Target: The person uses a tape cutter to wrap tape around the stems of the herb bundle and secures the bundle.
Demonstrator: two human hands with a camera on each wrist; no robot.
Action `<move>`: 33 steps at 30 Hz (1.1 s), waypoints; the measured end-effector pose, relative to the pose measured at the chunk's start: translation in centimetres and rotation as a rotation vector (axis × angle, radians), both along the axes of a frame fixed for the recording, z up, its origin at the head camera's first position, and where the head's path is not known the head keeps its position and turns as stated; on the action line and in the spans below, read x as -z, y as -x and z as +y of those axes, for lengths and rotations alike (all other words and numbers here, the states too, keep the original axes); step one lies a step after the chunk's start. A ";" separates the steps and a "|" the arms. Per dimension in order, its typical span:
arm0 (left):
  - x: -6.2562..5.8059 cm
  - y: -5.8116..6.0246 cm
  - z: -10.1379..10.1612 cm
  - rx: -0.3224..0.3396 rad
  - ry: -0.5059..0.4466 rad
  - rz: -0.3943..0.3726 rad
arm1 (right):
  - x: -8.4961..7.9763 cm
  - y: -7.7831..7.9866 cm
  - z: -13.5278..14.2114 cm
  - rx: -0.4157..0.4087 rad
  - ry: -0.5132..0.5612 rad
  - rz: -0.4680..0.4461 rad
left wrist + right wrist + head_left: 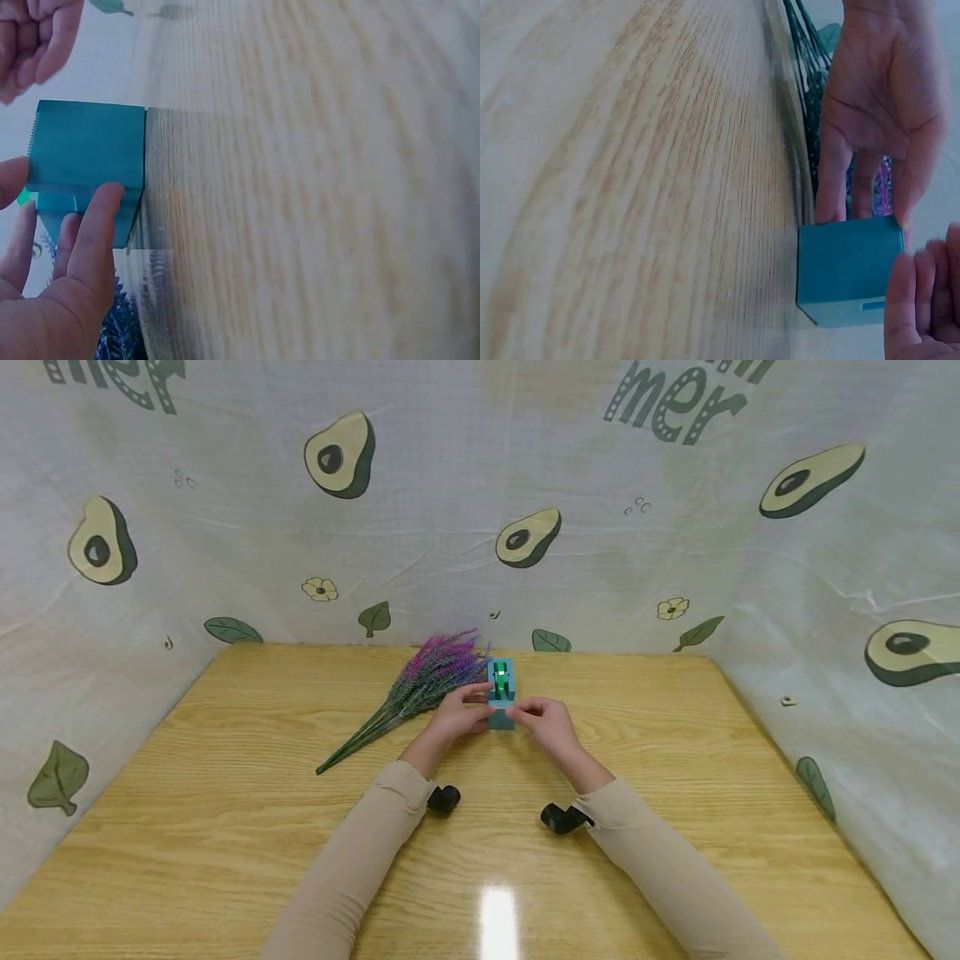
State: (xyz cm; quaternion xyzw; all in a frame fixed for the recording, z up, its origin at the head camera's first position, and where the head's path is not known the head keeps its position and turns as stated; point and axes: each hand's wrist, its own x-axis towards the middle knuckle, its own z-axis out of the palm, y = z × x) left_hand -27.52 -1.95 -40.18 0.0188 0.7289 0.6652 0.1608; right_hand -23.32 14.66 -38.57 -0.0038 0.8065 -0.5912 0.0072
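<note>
Counter [225, 827] is pale wood grain with a bright glare strip near the front edge; pale cloth [442, 543] with avocado, leaf and flower prints hangs behind and on both sides. Teal dispenser [502, 720] sits toward the back, just right of center, between both hands. Left grip [456, 712] holds it from its left side, fingers along the wall, thumb at the top edge. Right grip [551, 725] is at the right of its front end, thumb and forefinger drawn close together; can't tell if they pinch anything. Count: 1 dispenser, 1 green roll [501, 681] in it, 1 bunch of purple flowers [427, 677] lying just left, stems toward front-left, 2 black wrist units [444, 799], 2 beige sleeves [360, 860].
</note>
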 end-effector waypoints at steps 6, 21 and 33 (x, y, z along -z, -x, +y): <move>0.0 0.0 0.1 -0.009 0.011 -0.003 | 0.3 -0.4 0.4 -0.059 0.156 -0.032; 0.2 0.0 0.0 -0.010 0.000 0.013 | 0.6 -2.2 0.5 -0.092 0.200 -0.229; 0.3 0.0 0.1 -0.011 -0.001 0.024 | 0.6 -3.0 1.2 -0.175 0.258 -0.292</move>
